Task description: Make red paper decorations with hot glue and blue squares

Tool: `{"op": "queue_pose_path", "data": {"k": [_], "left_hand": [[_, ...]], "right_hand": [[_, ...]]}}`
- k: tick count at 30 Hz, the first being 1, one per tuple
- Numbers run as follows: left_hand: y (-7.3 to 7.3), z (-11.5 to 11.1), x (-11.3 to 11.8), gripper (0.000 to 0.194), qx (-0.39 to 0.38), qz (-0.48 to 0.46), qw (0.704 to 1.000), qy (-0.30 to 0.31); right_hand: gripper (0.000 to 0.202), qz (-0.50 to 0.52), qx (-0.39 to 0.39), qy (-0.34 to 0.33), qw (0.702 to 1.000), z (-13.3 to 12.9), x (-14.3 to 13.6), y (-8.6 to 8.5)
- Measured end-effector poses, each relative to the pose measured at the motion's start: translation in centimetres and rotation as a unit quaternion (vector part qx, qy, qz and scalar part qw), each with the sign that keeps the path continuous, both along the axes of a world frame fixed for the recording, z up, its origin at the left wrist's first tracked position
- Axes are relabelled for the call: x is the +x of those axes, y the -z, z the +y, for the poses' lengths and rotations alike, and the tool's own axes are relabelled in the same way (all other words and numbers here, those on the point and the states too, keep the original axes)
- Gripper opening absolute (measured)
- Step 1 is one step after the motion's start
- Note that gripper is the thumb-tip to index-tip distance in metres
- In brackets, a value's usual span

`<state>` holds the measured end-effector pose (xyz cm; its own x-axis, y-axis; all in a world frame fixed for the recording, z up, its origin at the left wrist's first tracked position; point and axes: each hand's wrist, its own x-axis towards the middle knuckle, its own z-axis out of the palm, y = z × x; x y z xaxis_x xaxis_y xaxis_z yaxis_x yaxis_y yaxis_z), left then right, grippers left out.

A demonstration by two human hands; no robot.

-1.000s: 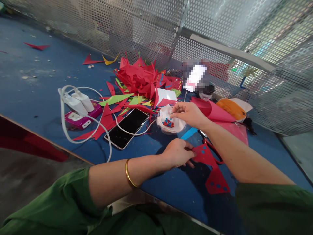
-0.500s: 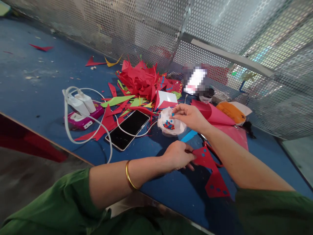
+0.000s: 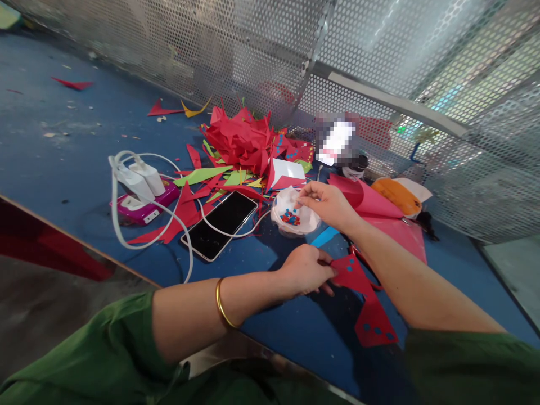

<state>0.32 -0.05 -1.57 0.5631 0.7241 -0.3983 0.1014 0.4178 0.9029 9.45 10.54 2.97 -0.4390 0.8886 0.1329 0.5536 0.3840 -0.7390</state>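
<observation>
My left hand (image 3: 307,270) pinches the edge of a red paper cut-out (image 3: 375,316) dotted with small blue squares; the cut-out extends to the right, narrow in its middle. Above a round bowl lined with white (image 3: 310,225), my right hand (image 3: 323,203) has thumb and forefinger pressed together. Whether a tiny piece sits between those fingertips I cannot make out. Small blue and red bits (image 3: 291,218) lie inside the bowl. Scissors with red handles (image 3: 363,263) are partly hidden behind my right forearm, near a strip of blue paper (image 3: 324,236).
A dark-screened phone (image 3: 221,225) lies left of the bowl, crossed by a white cable (image 3: 189,247) near a purple power strip (image 3: 145,208). Behind are heaped red paper pieces (image 3: 242,135). Pink sheets (image 3: 396,236) and an orange item (image 3: 396,197) lie right, before a perforated metal screen (image 3: 253,56).
The blue bit visible at my right fingertips earlier no longer shows there. My right hand stays over the bowl, its fingertips slightly lower. My left hand keeps hold of the red cut-out.
</observation>
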Motion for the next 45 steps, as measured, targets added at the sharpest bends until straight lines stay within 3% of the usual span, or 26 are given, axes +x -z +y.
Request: {"op": "queue_pose_path", "data": {"k": [9, 15, 24, 28, 32, 37, 41, 45], "left_hand": [[0.3, 0.1, 0.1, 0.007, -0.008, -0.002, 1.0, -0.004], [-0.1, 0.0, 0.0, 0.007, -0.005, 0.007, 1.0, 0.001], [0.1, 0.0, 0.0, 0.01, -0.003, -0.004, 1.0, -0.002], [-0.1, 0.1, -0.1, 0.007, -0.013, -0.005, 0.999, -0.03], [-0.6, 0.1, -0.3, 0.008, 0.006, -0.018, 0.997, -0.073], [-1.1, 0.3, -0.3, 0.009, 0.022, -0.036, 0.992, -0.122], [-1.4, 0.4, -0.1, 0.007, 0.037, -0.027, 0.991, -0.126], [-1.8, 0.4, 0.0, 0.006, 0.053, -0.014, 0.988, -0.145]], "right_hand": [[0.035, 0.006, -0.035, 0.021, 0.999, -0.5, 0.0, -0.2], [0.026, 0.038, 0.003, 0.012, 0.999, -0.4, -0.3, -0.1], [0.023, 0.047, 0.019, 0.065, 0.997, -0.6, -0.2, -0.4], [0.018, 0.078, 0.064, 0.09, 0.991, -1.0, 0.3, -1.2], [0.017, 0.089, 0.115, 0.106, 0.984, -3.1, 1.6, -3.1], [0.015, 0.039, 0.169, 0.175, 0.969, -8.3, 4.8, -4.9], [0.013, 0.048, 0.083, 0.214, 0.972, -11.7, 8.2, -3.4], [0.017, 0.043, -0.002, 0.236, 0.971, -12.9, 10.0, -0.8]]}}
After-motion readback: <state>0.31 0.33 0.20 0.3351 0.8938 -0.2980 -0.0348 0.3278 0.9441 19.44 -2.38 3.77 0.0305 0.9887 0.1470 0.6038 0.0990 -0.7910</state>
